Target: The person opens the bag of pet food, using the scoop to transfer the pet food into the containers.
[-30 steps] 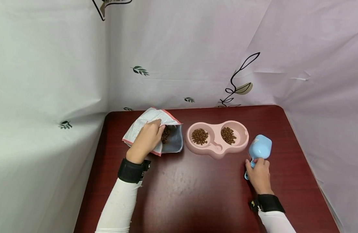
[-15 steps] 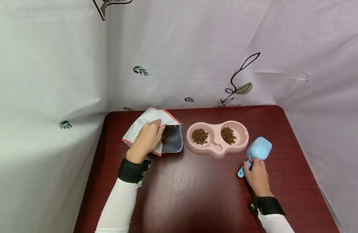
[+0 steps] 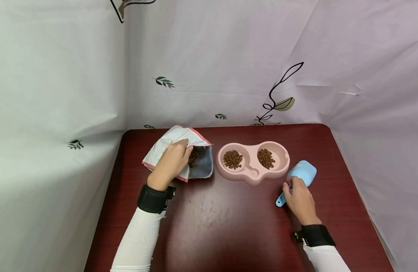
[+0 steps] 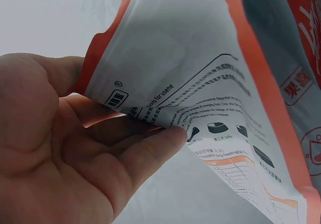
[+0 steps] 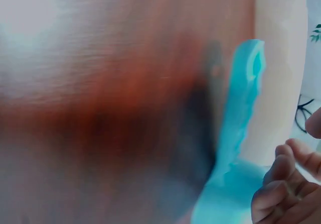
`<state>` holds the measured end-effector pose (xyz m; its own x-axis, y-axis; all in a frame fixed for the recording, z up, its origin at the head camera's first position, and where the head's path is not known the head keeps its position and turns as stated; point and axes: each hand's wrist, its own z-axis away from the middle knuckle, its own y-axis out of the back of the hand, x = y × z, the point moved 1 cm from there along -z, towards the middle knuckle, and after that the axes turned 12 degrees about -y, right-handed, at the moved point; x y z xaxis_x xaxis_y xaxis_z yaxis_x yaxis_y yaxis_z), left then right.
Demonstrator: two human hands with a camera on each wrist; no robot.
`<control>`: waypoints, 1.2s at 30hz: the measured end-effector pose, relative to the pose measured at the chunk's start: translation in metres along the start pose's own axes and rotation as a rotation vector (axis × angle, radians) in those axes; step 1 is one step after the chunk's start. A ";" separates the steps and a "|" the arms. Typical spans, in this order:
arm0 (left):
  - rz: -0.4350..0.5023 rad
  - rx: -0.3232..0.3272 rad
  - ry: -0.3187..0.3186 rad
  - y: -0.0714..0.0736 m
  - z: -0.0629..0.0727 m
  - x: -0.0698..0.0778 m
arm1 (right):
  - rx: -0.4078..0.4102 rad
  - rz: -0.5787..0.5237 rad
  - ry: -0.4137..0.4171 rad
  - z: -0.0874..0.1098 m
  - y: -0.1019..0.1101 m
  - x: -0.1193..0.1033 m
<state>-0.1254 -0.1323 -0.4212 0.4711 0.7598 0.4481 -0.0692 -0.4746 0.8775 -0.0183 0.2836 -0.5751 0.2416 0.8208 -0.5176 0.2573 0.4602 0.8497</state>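
Note:
My left hand (image 3: 171, 162) holds the edge of a white pet food bag (image 3: 160, 148) with red trim. In the left wrist view the edge of the bag (image 4: 170, 48) passes between thumb and fingers. Brown kibble (image 3: 193, 157) shows inside its mouth. At the right a light blue scoop (image 3: 307, 170) lies bowl down on the table, handle towards the lower left. My right hand (image 3: 300, 200) is just over it with loosely curled fingers. In the right wrist view the fingers (image 5: 281, 179) are apart from the scoop handle (image 5: 235, 113).
A pink double pet bowl (image 3: 252, 154) stands between the bag and the scoop, with kibble in both hollows. Everything rests on a dark red table (image 3: 209, 226). Pale printed cloth (image 3: 209, 56) hangs behind and at the sides.
My right hand has swung the scoop's handle to the left and let go of it. The left hand and the bag have stayed put.

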 end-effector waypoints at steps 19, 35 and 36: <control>-0.020 0.008 -0.006 0.002 0.004 0.002 | -0.175 -0.203 0.345 -0.041 -0.012 -0.078; -0.047 0.005 -0.015 -0.005 0.006 0.007 | -0.622 -0.571 0.347 -0.054 -0.056 -0.197; -0.041 0.004 -0.013 -0.006 0.007 0.007 | -0.642 -0.578 0.338 -0.057 -0.059 -0.203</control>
<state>-0.1160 -0.1273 -0.4246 0.4846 0.7729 0.4096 -0.0462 -0.4450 0.8943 -0.1354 0.1092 -0.5149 -0.0744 0.4136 -0.9074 -0.3391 0.8452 0.4131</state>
